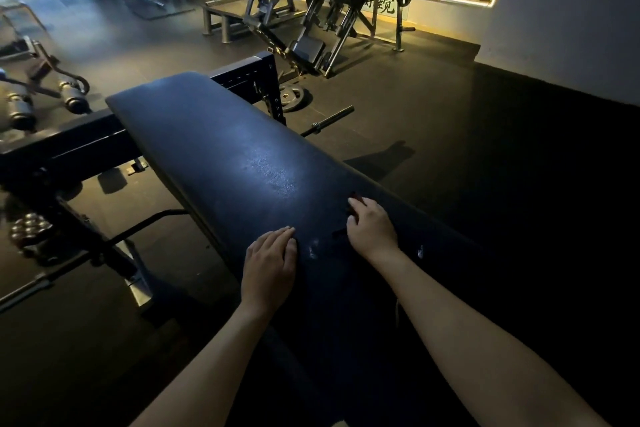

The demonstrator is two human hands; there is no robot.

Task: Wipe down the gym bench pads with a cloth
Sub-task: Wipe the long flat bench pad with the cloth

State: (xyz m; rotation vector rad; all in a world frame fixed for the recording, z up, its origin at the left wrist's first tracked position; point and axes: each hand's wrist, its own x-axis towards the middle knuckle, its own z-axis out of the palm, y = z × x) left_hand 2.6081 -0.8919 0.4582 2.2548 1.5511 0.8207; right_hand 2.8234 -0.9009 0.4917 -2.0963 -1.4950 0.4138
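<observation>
We rest our left hand flat and open on the near part of the dark bench pad – which runs away from us over its black frame – while our right hand presses curled fingers onto a dark cloth, barely discernible against the pad.

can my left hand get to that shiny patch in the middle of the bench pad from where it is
Probably yes. The left hand lies flat on the bench pad, and nothing sits between it and the shiny patch further up.
</observation>
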